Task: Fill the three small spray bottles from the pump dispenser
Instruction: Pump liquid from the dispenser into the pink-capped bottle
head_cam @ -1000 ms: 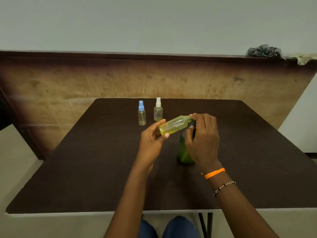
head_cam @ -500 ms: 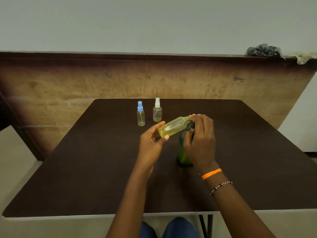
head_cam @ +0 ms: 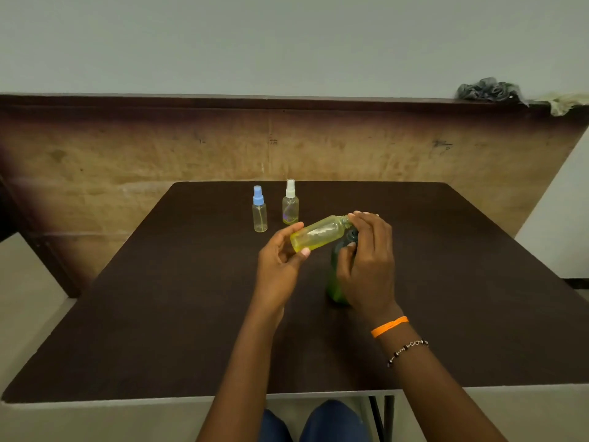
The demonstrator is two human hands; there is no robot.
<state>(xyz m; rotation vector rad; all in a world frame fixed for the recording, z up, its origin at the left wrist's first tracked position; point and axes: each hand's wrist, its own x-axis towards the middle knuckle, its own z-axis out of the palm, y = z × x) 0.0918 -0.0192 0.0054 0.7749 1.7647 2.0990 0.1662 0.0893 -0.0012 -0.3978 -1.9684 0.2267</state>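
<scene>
Tilting yellowish clear bottle (head_cam: pixel 318 233), left hand (head_cam: pixel 280 266) fingers pinching base; right hand (head_cam: pixel 366 266) apparently gripping green dispenser (head_cam: pixel 334 282).

Both forearms reach forward over the dark table. The left hand (head_cam: pixel 280 260) pinches the base of a tilted, clear yellow-tinted plastic bottle (head_cam: pixel 320 233) between thumb and fingers. The right hand (head_cam: pixel 366 266), wrist ringed by an orange band (head_cam: pixel 389 326) and beaded bracelet (head_cam: pixel 408 350), curls at its neck.
</scene>
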